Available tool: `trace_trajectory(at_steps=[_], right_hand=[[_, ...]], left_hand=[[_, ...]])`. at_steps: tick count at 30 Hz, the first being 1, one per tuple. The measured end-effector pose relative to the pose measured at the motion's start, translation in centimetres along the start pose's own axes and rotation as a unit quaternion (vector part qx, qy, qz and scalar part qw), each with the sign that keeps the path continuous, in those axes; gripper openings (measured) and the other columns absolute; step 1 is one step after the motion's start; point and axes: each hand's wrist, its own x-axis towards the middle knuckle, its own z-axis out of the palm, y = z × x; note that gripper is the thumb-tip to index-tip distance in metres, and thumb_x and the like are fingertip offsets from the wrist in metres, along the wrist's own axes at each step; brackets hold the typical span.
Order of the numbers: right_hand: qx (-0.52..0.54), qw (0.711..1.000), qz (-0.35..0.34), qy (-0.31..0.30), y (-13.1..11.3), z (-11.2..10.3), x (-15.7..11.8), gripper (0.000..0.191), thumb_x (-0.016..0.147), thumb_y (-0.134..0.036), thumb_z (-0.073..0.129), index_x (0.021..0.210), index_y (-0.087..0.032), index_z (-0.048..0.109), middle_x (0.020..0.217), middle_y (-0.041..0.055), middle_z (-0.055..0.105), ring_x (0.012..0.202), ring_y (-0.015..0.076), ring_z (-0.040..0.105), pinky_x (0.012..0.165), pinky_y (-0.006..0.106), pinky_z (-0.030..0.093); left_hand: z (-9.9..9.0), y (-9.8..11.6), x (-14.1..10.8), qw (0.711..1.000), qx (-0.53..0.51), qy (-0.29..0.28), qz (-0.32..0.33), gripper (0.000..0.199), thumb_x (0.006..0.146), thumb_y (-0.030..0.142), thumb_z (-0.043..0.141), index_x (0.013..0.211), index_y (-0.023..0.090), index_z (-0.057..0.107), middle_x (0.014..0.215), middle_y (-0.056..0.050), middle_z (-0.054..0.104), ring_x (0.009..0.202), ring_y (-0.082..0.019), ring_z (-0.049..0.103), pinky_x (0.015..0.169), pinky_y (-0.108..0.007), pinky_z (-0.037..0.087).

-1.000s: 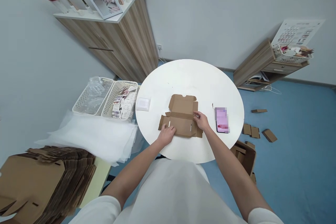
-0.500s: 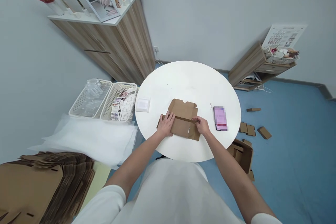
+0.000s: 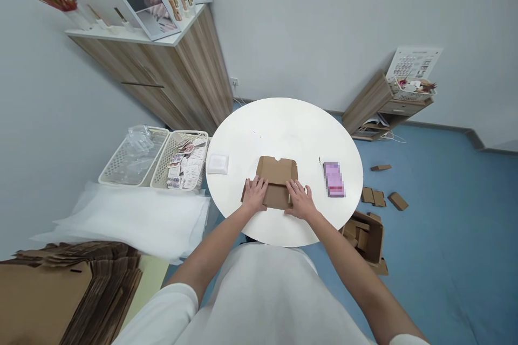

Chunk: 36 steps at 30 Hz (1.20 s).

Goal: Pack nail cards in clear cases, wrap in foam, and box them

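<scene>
A brown cardboard box blank [image 3: 277, 170], partly folded, lies on the round white table [image 3: 279, 124] in front of me. My left hand [image 3: 254, 194] rests on its left side with the fingers spread over the card. On the right side of the cardboard, my right hand [image 3: 300, 202] presses down with its fingers stretched out. The far panel with a notched edge extends beyond both hands. Part of the near panel is covered by my fingers. To the right lies a phone [image 3: 334, 179] with a pink, pixelated screen.
At the table's left edge sits a small white packet [image 3: 218, 164]. White baskets [image 3: 158, 172] hold clear bags and printed cards. White sheets [image 3: 133, 221] and stacked flat cardboard [image 3: 101, 280] are at lower left. An open carton [image 3: 374, 237] stands on the floor at right.
My right hand has gone from pinching the right edge to lying spread on the cardboard. The right-hand flap is now folded inward. My left hand stays in place on the cardboard.
</scene>
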Motion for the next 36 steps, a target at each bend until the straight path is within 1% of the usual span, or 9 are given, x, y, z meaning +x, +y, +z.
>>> trace_trajectory(at_steps=[6,9,12,15,20,23,27,32,36], right_hand=[[-0.026,0.999,0.014,-0.035,-0.2,0.3,1.2,0.104,0.058,-0.048,0.061,0.136,-0.02,-0.002,0.139,0.0118,0.024,0.131,0.0285,0.005,0.099,0.052,-0.001],[-0.024,0.999,0.007,-0.033,0.1,0.2,1.3,0.102,0.059,-0.049,0.06,0.136,-0.02,0.001,0.138,0.0123,0.026,0.13,0.0285,0.007,0.099,0.052,-0.001],[-0.02,1.0,0.001,-0.024,0.1,0.3,1.4,0.1,0.059,-0.046,0.061,0.136,-0.02,0.003,0.137,0.0121,0.029,0.13,0.0282,0.01,0.099,0.053,-0.001],[-0.012,1.0,-0.004,-0.017,0.0,0.4,1.4,0.098,0.06,-0.046,0.06,0.136,-0.02,0.005,0.136,0.0118,0.03,0.129,0.0279,0.012,0.098,0.054,0.0],[-0.007,1.0,-0.006,-0.014,-0.2,0.5,1.4,0.095,0.061,-0.048,0.059,0.136,-0.022,0.007,0.137,0.0117,0.029,0.129,0.0285,0.013,0.098,0.053,0.004],[-0.004,1.0,-0.005,-0.012,-0.4,0.5,1.4,0.094,0.061,-0.049,0.059,0.135,-0.023,0.009,0.136,0.0113,0.03,0.129,0.0286,0.014,0.098,0.053,0.005],[0.003,1.0,-0.002,-0.007,-0.5,0.6,1.3,0.093,0.06,-0.05,0.059,0.135,-0.023,0.011,0.135,0.0117,0.031,0.128,0.029,0.015,0.097,0.053,0.007],[-0.002,1.0,-0.005,-0.014,-0.6,0.7,1.3,0.091,0.061,-0.051,0.058,0.134,-0.023,0.012,0.135,0.0118,0.03,0.128,0.0297,0.013,0.097,0.054,0.008],[-0.004,1.0,0.001,-0.024,-1.0,0.6,1.3,0.091,0.06,-0.052,0.059,0.134,-0.022,0.014,0.134,0.0124,0.029,0.127,0.0308,0.013,0.097,0.054,0.008]], left_hand=[[-0.6,-1.1,-1.5,0.998,-0.049,0.015,-0.026,0.12,0.038,0.052,0.074,0.137,0.02,0.014,0.143,-0.013,0.013,0.129,-0.038,-0.004,0.101,-0.053,0.001],[-0.3,-2.7,-3.2,0.98,-0.125,0.037,-0.152,0.114,0.048,0.061,0.066,0.137,0.021,0.008,0.145,-0.013,0.004,0.13,-0.038,-0.002,0.1,-0.053,0.009],[1.1,-4.5,-4.9,0.924,-0.266,0.002,-0.275,0.094,0.063,0.058,0.057,0.135,0.017,0.012,0.141,-0.017,0.02,0.127,-0.033,0.023,0.095,-0.043,0.028],[3.0,-5.6,-5.5,0.881,-0.4,-0.029,-0.253,0.069,0.069,0.037,0.059,0.128,0.017,0.03,0.127,-0.013,0.043,0.101,-0.022,0.054,0.082,-0.029,0.04],[4.4,-5.5,-4.5,0.861,-0.42,0.003,-0.286,0.058,0.067,0.008,0.054,0.122,0.013,0.039,0.101,-0.008,0.059,0.078,-0.014,0.059,0.073,-0.024,0.043],[4.3,-5.1,-3.9,0.88,-0.397,0.018,-0.26,0.042,0.068,0.008,0.051,0.109,0.014,0.051,0.088,-0.005,0.061,0.081,-0.016,0.058,0.073,-0.025,0.042],[3.6,-5.1,-3.6,0.883,-0.378,0.062,-0.272,0.026,0.076,0.015,0.044,0.099,0.013,0.055,0.095,-0.01,0.06,0.091,-0.019,0.055,0.077,-0.028,0.04],[2.7,-4.7,-3.6,0.869,-0.397,0.068,-0.287,0.023,0.082,0.023,0.037,0.098,0.014,0.052,0.092,-0.009,0.062,0.083,-0.018,0.058,0.071,-0.028,0.043],[1.9,-3.5,-3.9,0.87,-0.43,0.058,-0.233,0.025,0.082,0.027,0.041,0.103,0.017,0.05,0.097,-0.006,0.061,0.085,-0.015,0.058,0.075,-0.026,0.043]])
